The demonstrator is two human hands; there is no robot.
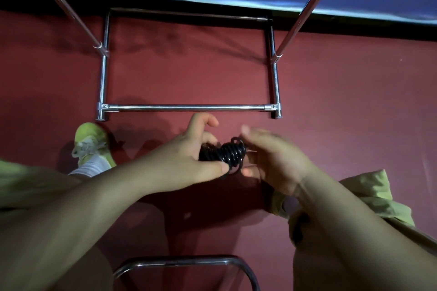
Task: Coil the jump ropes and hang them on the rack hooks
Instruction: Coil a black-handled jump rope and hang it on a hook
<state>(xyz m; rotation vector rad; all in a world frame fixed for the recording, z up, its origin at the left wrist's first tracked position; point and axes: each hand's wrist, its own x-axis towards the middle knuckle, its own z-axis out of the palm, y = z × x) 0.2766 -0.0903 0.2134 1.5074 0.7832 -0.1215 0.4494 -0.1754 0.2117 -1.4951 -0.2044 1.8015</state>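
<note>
Left hand (189, 160) grips coiled jump rope (224, 155); right hand (272, 160) blurred, grip unclear. Keep wraps tight, tuck the end.

Yellow-green trousers (28, 184), white sock (91, 166), lime sneaker (91, 142).

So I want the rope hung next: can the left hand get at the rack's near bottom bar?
Probably yes: the left hand, gripping the black rope coil, has only bare floor before the bar.
</note>
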